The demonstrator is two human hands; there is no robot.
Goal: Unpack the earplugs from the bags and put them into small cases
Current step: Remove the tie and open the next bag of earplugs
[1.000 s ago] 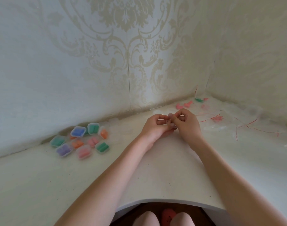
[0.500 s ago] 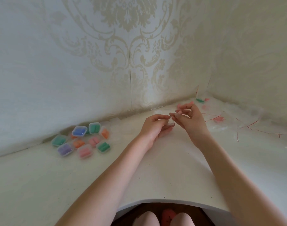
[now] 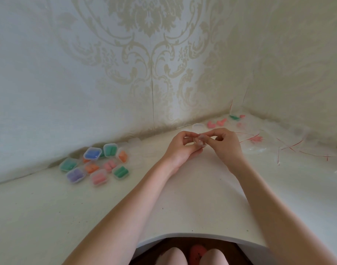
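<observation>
Two hands meet over the middle of the white table (image 3: 183, 207), the only view you have. Your left hand (image 3: 180, 148) curls its fingers round a small clear case (image 3: 199, 140), and your right hand (image 3: 224, 143) pinches the same case from the other side, thumb and forefinger closed on it. Whether it holds earplugs or its lid is open is too blurred to tell. Filled cases (image 3: 95, 163) lie in a cluster well apart to your left; loose pink earplugs (image 3: 216, 123) and clear bags with red strips (image 3: 259, 142) lie beyond your right hand, near the corner. The case looks slick and tiny: squeeze unevenly and it may spring from your fingers, spilling whatever is inside.
</observation>
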